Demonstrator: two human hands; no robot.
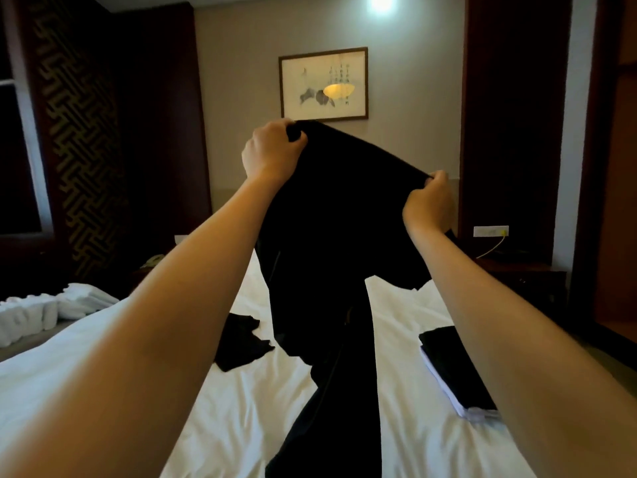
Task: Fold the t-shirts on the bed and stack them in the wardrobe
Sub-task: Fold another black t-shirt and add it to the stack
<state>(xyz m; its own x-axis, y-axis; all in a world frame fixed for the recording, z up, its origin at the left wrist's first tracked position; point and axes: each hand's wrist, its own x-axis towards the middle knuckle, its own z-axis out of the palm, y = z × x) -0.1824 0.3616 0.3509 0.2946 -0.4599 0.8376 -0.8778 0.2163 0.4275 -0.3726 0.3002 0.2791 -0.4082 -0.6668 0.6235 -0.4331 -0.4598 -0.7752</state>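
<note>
Near the bed's right edge lies a folded stack; mid-bed a crumpled shirt waits. Beyond, the left hand and right hand pinch the black t-shirt raised, unfolded; wardrobe stacking looks undone

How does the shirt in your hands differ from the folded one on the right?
The held shirt hangs in the air, gripped by the left hand and right hand; the folded shirt lies flat on the bed. The held shirt drapes long and loose; the folded shirt is a compact rectangle. Both are black.
</note>
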